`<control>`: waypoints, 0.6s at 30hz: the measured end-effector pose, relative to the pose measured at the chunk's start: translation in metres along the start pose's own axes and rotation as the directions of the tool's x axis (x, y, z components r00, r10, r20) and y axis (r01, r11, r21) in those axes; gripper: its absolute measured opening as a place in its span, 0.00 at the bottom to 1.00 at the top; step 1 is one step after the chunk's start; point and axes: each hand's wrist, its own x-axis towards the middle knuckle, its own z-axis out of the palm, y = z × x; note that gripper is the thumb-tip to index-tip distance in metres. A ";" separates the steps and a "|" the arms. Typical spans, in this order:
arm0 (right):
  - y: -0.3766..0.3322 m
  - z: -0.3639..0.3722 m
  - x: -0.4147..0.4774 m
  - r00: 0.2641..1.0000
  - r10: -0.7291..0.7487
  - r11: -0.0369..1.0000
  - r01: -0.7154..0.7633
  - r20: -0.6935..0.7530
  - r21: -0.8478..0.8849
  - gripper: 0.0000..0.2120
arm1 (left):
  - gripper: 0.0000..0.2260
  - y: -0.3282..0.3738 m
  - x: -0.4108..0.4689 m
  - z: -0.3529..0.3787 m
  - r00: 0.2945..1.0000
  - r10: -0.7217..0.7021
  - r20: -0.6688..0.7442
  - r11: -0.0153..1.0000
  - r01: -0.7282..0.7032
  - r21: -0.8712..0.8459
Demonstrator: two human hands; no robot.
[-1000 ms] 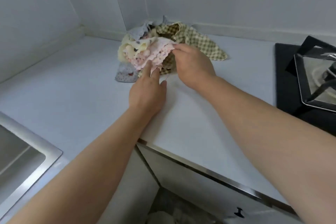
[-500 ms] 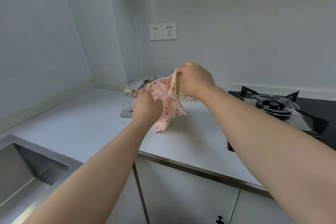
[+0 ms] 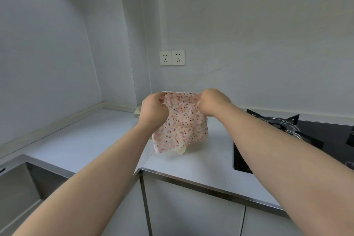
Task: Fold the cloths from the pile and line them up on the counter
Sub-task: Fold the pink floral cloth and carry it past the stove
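Note:
A pink speckled cloth (image 3: pixel 182 126) hangs spread out above the white counter (image 3: pixel 86 140), its lower edge just over the surface. My left hand (image 3: pixel 153 111) pinches its top left corner and my right hand (image 3: pixel 212 103) pinches its top right corner, so the top edge is stretched between them. The pile of cloths (image 3: pixel 137 110) lies in the back corner, almost wholly hidden behind my left hand and the held cloth; only a pale scrap shows.
A steel sink (image 3: pixel 21 188) is set into the counter at the lower left. A black gas hob (image 3: pixel 298 132) with a pan support sits to the right. A double wall socket (image 3: pixel 172 57) is above the corner. Cabinet doors run below the counter's front edge.
Both hands pulled the pink cloth out of the pile, lifted it and then drew apart, opening it flat between them. The view tilted upward.

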 end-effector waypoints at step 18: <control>0.015 0.048 0.014 0.848 -0.420 0.431 -0.127 0.323 0.893 0.22 | 0.10 -0.007 0.017 -0.007 0.998 0.051 -0.034 0.973 -0.057 -0.224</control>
